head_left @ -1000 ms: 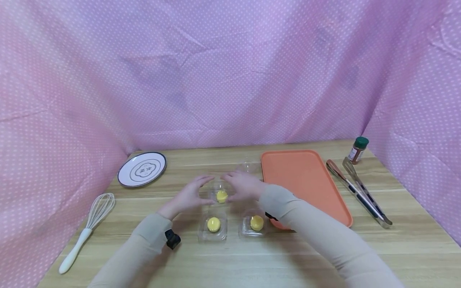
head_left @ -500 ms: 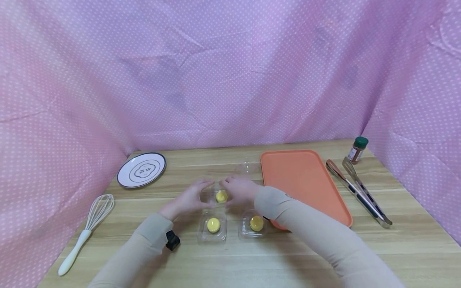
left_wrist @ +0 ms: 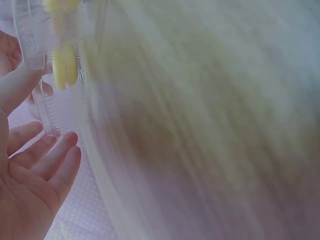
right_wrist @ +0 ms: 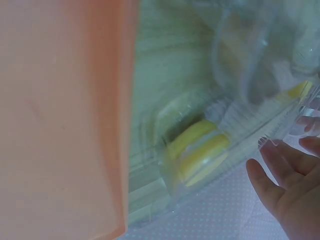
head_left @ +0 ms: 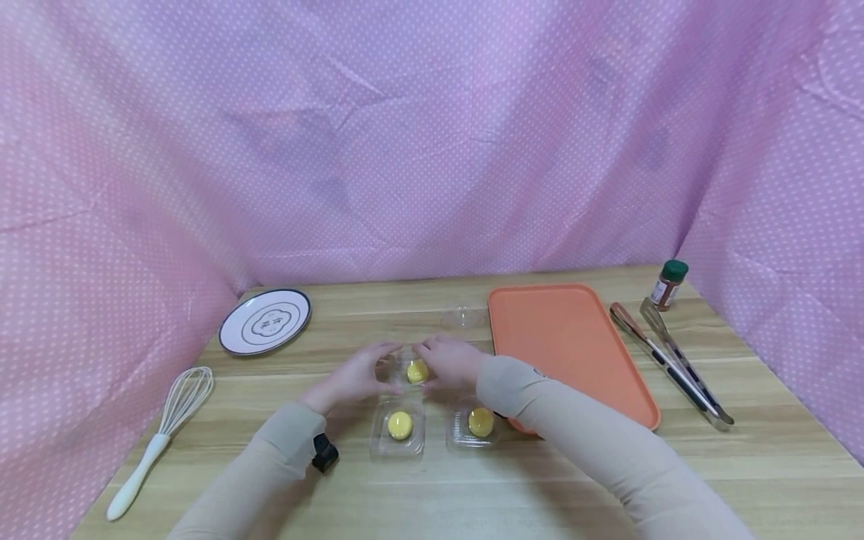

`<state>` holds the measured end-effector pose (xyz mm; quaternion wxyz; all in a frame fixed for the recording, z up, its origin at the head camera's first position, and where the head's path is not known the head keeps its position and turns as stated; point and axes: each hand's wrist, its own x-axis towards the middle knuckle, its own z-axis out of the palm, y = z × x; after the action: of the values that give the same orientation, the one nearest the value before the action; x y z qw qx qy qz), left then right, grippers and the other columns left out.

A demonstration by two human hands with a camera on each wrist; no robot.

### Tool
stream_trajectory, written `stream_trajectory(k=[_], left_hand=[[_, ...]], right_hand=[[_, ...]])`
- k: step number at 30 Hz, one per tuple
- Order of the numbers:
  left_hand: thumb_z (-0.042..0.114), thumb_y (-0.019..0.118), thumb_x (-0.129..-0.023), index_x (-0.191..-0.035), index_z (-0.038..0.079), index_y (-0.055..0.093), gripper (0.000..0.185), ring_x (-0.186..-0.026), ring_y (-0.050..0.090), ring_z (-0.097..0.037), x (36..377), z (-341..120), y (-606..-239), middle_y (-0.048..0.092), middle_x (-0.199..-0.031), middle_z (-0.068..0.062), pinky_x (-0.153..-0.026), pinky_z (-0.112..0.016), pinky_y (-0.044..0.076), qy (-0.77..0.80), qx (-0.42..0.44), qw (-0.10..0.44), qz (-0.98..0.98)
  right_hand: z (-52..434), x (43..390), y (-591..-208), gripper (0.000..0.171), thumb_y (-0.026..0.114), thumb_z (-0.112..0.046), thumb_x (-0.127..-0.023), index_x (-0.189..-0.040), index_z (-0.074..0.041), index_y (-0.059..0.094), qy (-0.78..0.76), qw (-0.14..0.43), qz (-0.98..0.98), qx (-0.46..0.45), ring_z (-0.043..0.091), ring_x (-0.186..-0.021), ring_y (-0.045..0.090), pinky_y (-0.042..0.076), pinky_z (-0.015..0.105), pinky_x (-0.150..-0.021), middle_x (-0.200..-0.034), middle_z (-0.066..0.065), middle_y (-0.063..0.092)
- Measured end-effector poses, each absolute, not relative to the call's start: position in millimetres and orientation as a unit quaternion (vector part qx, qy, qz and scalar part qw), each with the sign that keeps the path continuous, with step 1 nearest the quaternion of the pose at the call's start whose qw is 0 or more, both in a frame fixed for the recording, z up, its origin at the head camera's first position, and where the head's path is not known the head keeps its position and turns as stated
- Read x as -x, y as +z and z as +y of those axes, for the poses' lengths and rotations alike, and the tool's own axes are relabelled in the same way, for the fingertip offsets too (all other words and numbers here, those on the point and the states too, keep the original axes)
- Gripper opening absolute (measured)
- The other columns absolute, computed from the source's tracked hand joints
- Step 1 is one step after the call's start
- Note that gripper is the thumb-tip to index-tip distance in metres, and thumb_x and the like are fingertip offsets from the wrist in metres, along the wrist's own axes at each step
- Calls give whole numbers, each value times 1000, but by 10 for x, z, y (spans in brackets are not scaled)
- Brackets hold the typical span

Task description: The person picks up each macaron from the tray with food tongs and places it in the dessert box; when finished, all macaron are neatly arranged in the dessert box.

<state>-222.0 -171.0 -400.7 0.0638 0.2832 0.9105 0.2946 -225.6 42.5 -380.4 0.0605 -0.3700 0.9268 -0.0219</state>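
Observation:
In the middle of the table, a clear plastic box (head_left: 398,375) with a yellow macaron (head_left: 417,370) in it stands between both hands. My left hand (head_left: 358,377) holds its left side, the thumb at the near corner and the fingers at the far one. From the right, my right hand (head_left: 454,361) grips the same box; its fingertips touch the plastic wall in the right wrist view. Closer to me are two more clear boxes, the left box (head_left: 398,448) with a yellow macaron (head_left: 400,425), the right box (head_left: 466,440) with another macaron (head_left: 481,422).
An orange tray (head_left: 560,322) lies right of the boxes, its near part under the right forearm. A clear plastic piece (head_left: 462,316) sits behind the right hand. A plate (head_left: 266,322) and whisk (head_left: 162,435) are at left; tongs (head_left: 675,367) and a green-capped jar (head_left: 668,285) at right.
Both hands have come slightly lower and closer around the middle box, the right hand shifting a little left. The other boxes and objects stay in place.

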Motion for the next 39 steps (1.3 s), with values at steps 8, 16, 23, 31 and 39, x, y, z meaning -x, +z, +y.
stream_trajectory(k=[8, 16, 23, 31, 39], left_hand=[[22, 83, -71, -138, 0, 44, 81, -123, 51, -35, 2286, -1701, -4019, 47, -140, -16, -104, -47, 43, 308, -270, 89, 908], [20, 83, -71, -138, 0, 45, 80, -122, 52, -35, 2324, -1713, -4019, 46, -140, -18, -105, -47, 42, 299, -275, 98, 908], [18, 83, -71, -137, -1, 44, 79, -123, 50, -36, 2326, -1701, -3990, 49, -138, -18, -105, -47, 42, 311, -274, 111, 903], [17, 83, -69, -136, 0, 46, 79, -122, 51, -35, 2355, -1717, -3997, 52, -135, -18, -106, -48, 41, 327, -266, 117, 899], [17, 83, -69, -135, -3, 45, 79, -119, 54, -35, 2386, -1740, -4038, 50, -137, -20, -104, -47, 43, 339, -276, 125, 890]], right_hand=[[451, 2271, -3858, 76, 67, -45, -85, -142, -4, 39, -18, 41, 924, 379, 26, -126, 49, 39, 37, -109, -136, 12, 51], [447, 2300, -3893, 75, 69, -48, -82, -139, -7, 43, -26, 36, 926, 375, 24, -119, 53, 44, 36, -104, -130, 10, 55], [466, 2308, -3860, 74, 73, -46, -79, -137, -10, 45, -60, 50, 927, 368, 21, -109, 57, 48, 35, -97, -125, 8, 57], [461, 2329, -3873, 74, 72, -47, -80, -138, -10, 45, -72, 52, 927, 363, 23, -111, 57, 47, 37, -99, -128, 10, 55], [455, 2348, -3897, 76, 73, -46, -79, -139, -8, 45, -81, 54, 926, 365, 23, -110, 58, 47, 37, -100, -127, 12, 57]])
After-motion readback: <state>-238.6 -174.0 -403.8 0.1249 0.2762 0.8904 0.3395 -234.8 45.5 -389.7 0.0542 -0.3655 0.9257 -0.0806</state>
